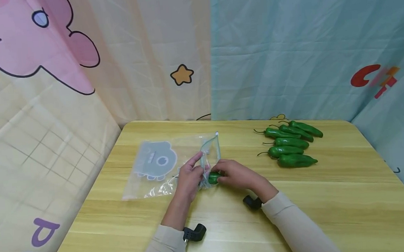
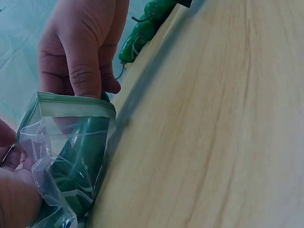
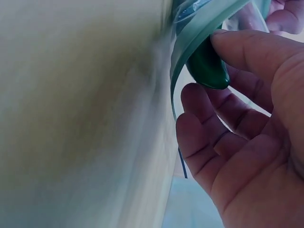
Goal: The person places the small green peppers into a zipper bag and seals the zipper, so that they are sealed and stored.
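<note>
A clear zip bag (image 1: 186,146) with a grey cartoon print lies flat, its mouth facing right and spread apart. My left hand (image 1: 190,177) grips the bag's edge by the mouth, with the index finger stretched along it. At the opening, my right hand (image 1: 236,173) holds a green chili pepper (image 1: 213,177) by its end. Most of that pepper shows through the clear plastic in the left wrist view. In the right wrist view its rounded tip (image 3: 211,71) sticks out past the green zip strip (image 3: 190,47), between thumb and fingers.
Several more green chili peppers (image 1: 288,150) lie grouped at the back right of the wooden table (image 1: 334,206), stems pointing left. Printed curtains (image 1: 155,59) hang behind the table and along both sides. Each wrist wears a black camera mount (image 1: 195,233).
</note>
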Demonstrator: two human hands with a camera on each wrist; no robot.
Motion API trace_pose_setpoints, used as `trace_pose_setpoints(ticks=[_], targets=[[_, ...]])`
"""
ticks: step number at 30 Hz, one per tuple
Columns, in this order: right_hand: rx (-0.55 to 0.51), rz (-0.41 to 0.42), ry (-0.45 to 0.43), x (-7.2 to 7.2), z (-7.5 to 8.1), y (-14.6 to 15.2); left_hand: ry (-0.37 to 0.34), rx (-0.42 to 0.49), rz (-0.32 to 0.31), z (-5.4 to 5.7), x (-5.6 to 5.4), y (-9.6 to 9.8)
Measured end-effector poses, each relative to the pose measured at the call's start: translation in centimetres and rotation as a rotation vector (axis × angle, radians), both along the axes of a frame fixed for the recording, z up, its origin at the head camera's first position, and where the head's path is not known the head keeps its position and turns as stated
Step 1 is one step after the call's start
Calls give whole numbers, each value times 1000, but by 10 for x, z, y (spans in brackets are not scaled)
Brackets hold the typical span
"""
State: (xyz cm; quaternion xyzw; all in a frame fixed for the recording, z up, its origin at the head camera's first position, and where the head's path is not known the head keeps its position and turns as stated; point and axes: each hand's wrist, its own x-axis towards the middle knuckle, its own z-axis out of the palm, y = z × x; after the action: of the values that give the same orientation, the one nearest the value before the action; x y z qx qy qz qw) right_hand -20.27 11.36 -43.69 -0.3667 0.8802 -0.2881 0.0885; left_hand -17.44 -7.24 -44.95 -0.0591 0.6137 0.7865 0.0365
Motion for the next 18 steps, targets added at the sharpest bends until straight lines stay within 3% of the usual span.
trace_pose_setpoints(ticks=[9, 18], targets=[[7, 52, 5, 1, 0, -2, 21, 7, -10, 3, -2, 0], [13, 88, -13, 2, 1, -3, 57, 34, -57, 3, -3, -2]])
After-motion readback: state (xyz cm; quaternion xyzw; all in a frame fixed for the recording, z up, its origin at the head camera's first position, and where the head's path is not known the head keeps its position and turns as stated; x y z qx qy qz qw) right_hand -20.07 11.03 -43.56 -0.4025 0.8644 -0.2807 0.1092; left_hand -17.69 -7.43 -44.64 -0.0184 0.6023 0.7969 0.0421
